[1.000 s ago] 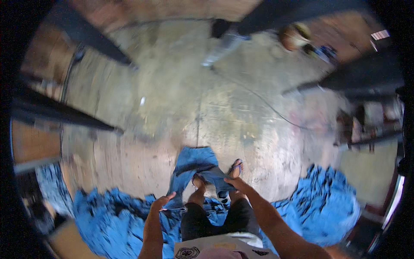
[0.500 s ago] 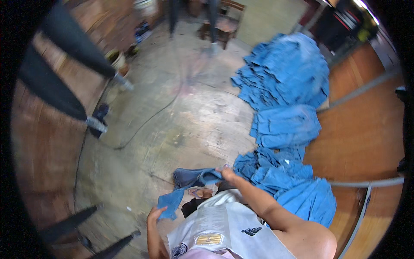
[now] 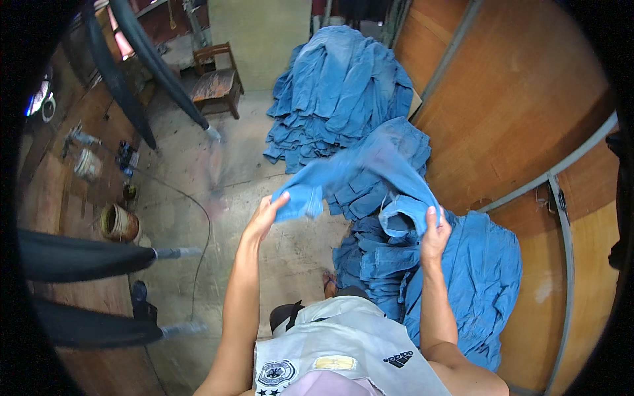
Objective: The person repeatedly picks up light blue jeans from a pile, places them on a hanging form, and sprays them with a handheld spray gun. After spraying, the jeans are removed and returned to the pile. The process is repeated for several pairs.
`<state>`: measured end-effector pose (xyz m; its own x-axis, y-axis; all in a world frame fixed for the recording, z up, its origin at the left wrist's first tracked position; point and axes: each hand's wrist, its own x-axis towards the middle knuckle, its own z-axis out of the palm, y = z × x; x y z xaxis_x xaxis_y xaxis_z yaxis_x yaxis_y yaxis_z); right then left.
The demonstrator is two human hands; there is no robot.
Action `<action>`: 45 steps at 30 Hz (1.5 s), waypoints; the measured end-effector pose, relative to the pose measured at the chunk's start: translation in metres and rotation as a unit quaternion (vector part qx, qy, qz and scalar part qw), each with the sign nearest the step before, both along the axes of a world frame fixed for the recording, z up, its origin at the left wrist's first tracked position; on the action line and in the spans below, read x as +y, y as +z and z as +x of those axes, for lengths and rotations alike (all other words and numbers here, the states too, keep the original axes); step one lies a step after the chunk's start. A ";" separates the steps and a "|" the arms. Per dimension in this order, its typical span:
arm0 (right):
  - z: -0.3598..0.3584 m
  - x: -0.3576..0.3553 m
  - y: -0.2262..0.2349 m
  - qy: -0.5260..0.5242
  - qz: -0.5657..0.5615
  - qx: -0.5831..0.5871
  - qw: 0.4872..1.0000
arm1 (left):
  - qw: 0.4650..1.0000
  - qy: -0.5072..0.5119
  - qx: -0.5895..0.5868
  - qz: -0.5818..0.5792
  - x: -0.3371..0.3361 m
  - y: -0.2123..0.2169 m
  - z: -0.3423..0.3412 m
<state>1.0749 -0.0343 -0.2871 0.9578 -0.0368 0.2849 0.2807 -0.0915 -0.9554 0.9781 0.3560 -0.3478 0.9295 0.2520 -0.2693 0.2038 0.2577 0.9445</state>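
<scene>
A pair of blue denim jeans (image 3: 400, 168) is stretched out in front of me, its two legs spread apart and its far part blurred by motion. My left hand (image 3: 262, 216) grips the end of one leg between thumb and fingers. On the other leg, my right hand (image 3: 434, 235) is closed at the edge beside the round hem opening, which faces me. The held jeans overlap a middle heap of blue denim (image 3: 360, 196), and whether they touch it I cannot tell. Below my right hand lies a nearer denim heap (image 3: 479, 284).
A tall denim pile (image 3: 343, 79) stands at the far end, against the wooden panel wall (image 3: 508, 99). Left of it is a small wooden chair (image 3: 218, 86). Thick black hoses (image 3: 86, 256) with pale nozzles reach in from the left, near a bucket (image 3: 119, 223). A thin cable (image 3: 208, 221) crosses the floor.
The jeans, before held low near my body, are now raised and extended forward and right. Both hands moved outward, farther apart. My view turned rightward, toward the heaps.
</scene>
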 end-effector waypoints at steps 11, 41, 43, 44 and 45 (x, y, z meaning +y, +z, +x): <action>-0.291 -0.127 -0.414 0.125 -0.425 0.586 0.678 | 0.896 -0.132 0.398 0.146 0.042 -0.305 -0.292; -0.148 -0.316 -0.189 -0.734 0.240 0.183 0.608 | 0.928 -0.278 0.154 0.193 -0.101 -0.165 0.021; -0.104 -0.296 -0.140 -0.685 0.048 0.014 0.727 | 0.912 -0.286 0.220 0.194 -0.106 -0.179 -0.002; -0.078 -0.280 -0.110 -0.600 -0.010 -0.098 0.794 | 0.918 -0.262 0.247 0.164 -0.105 -0.185 -0.013; -0.064 -0.258 -0.081 -0.516 -0.085 -0.049 0.851 | 0.918 -0.233 0.293 0.134 -0.103 -0.188 -0.019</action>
